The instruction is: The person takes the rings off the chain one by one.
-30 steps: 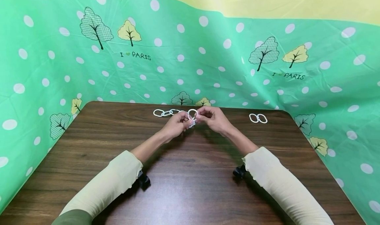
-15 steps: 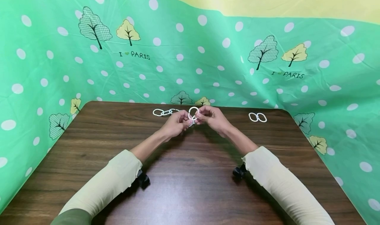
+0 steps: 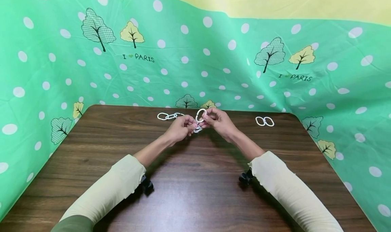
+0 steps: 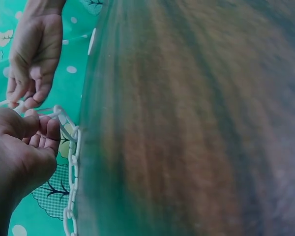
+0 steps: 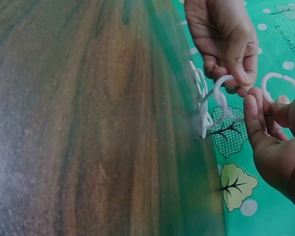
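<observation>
A chain of white oval plastic links (image 3: 171,116) lies near the table's far edge and rises to my left hand (image 3: 179,130). My left hand pinches one of its end links between thumb and fingers. Several links (image 5: 218,92) of the chain hang just below the fingertips. Close beside it, my right hand (image 3: 221,123) pinches a loose-looking white link (image 5: 280,75) between thumb and forefinger, upright above the fingertips. Fingers hide where this link's lower part meets the chain, so whether they are joined I cannot tell.
Two white links (image 3: 264,122), side by side and touching, lie at the far right of the dark wooden table (image 3: 195,191). A green dotted cloth (image 3: 183,72) hangs behind the table. A small black device (image 3: 147,185) sits under each forearm.
The link in my right hand has turned from nearly face-on to a slant and risen slightly. More of the links under the fingertips show now. My left hand has barely moved.
</observation>
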`<state>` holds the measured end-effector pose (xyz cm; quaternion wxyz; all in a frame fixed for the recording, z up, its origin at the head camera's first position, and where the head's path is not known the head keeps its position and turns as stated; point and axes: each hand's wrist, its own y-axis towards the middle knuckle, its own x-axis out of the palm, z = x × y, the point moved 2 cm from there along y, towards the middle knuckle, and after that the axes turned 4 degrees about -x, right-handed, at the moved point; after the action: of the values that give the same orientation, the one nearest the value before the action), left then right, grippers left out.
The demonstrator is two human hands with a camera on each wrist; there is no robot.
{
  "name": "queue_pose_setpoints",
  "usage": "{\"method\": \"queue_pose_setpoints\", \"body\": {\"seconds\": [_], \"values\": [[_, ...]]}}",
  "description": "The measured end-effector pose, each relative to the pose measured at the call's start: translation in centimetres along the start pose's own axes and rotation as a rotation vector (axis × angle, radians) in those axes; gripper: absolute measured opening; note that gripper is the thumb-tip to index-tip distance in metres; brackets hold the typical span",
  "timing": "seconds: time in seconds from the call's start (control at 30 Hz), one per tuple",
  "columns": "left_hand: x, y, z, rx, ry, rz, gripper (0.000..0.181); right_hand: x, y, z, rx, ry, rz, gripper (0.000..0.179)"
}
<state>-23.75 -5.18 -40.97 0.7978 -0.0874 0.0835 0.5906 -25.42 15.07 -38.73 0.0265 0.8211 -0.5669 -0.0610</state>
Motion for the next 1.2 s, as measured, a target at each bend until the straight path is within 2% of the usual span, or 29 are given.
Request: {"method": "queue_pose_setpoints", "body": {"seconds": [0.17,0.47,0.7,1.0,1.2], "values": [[0.1,0.0,-0.5,0.005,-0.008,0.008,0.011,-0.3,0.0,-0.1,0.014,0.005,0.003,0.011],[-0.1,0.1,-0.5,0.037,-0.038,0.019,0.016,-1.5,-0.5,-0.1,0.052,-0.052,0.031,0.029],[-0.5,0.2,-0.5,0.048,-0.045,0.022,0.017,-2.9,-1.0,-0.2,0.076,-0.086,0.051,0.032],[-0.5,0.0,-0.4,0.065,0.005,0.024,0.013,-5.1,-1.9,0.0,0.117,-0.146,0.093,0.034],[-0.5,0.2,-0.6,0.073,0.004,0.034,0.013,-6.5,-2.5,0.3,0.132,-0.183,0.105,0.040]]}}
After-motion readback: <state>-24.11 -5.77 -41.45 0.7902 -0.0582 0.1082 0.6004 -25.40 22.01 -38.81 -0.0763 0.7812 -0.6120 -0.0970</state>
